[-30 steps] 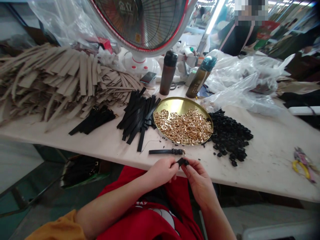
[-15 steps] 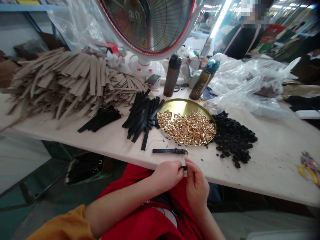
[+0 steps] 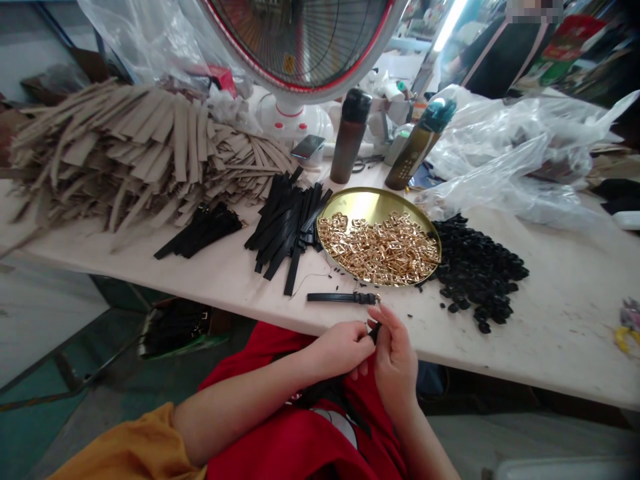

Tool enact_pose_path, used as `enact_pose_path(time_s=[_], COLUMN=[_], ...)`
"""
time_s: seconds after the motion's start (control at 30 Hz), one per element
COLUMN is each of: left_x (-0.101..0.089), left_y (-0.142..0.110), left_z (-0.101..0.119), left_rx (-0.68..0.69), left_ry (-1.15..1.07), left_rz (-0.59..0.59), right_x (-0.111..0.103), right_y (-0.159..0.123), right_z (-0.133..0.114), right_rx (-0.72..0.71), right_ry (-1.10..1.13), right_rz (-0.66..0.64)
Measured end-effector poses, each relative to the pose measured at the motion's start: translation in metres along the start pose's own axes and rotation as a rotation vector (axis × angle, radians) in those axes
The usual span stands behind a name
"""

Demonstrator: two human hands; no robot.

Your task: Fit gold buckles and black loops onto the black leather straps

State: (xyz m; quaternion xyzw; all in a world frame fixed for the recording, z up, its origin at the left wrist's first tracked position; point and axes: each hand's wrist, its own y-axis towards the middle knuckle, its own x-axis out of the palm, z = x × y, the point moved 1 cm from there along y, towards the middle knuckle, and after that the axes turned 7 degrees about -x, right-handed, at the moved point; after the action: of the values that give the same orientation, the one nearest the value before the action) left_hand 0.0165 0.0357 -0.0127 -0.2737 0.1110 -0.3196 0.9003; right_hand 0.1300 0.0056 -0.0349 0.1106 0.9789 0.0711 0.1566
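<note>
Left hand (image 3: 343, 350) and right hand (image 3: 395, 357) pinch a black piece (image 3: 374, 332). One strap (image 3: 336, 298) looks buckled; I see many loose buckles (image 3: 381, 252) left.

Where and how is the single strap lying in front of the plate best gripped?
Pinch the strap across its plain left part, likely best from above and the near side: it lies flat and narrow, the plate is behind it, and the right hand crowds its buckle.
</note>
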Motion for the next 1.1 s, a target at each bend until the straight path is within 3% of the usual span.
enact_pose_path(time_s=[0.1, 0.17, 0.3, 0.4, 0.5, 0.7, 0.87, 1.0, 1.1], left_x=[-0.002, -0.004, -0.006, -0.006, -0.007, -0.009, -0.009, -0.01, -0.007], left_y=[0.002, 0.004, 0.006, 0.005, 0.002, -0.01, -0.011, -0.007, -0.005], left_z=[-0.004, -0.005, -0.004, -0.003, -0.004, 0.0, 0.002, -0.001, 0.0], left_rx=[0.012, -0.009, 0.022, 0.08, 0.108, 0.131, 0.189, 0.159, 0.158], left_ry=[0.076, 0.067, -0.003, 0.091, 0.17, 0.234, 0.464, 0.554, 0.538], left_rz=[0.011, -0.018, 0.004, 0.064, 0.108, 0.023, 0.346, 0.408, 0.437], right_x=[-0.001, -0.003, -0.007, -0.006, -0.006, -0.011, 0.002, 0.005, 0.006], right_y=[0.001, 0.005, 0.012, 0.012, 0.011, 0.017, 0.012, 0.01, 0.014], right_z=[0.009, 0.013, 0.011, 0.007, 0.004, 0.004, 0.003, 0.005, 0.006], right_rx=[-0.12, -0.083, 0.276, 0.513, 0.618, 0.562, 0.554, 0.522, 0.543], right_ry=[-0.037, 0.053, 0.307, 0.419, 0.646, 0.814, 0.867, 0.904, 0.929], right_rz=[-0.159, -0.166, -0.022, -0.115, -0.125, 0.108, 0.167, 0.277, 0.291])
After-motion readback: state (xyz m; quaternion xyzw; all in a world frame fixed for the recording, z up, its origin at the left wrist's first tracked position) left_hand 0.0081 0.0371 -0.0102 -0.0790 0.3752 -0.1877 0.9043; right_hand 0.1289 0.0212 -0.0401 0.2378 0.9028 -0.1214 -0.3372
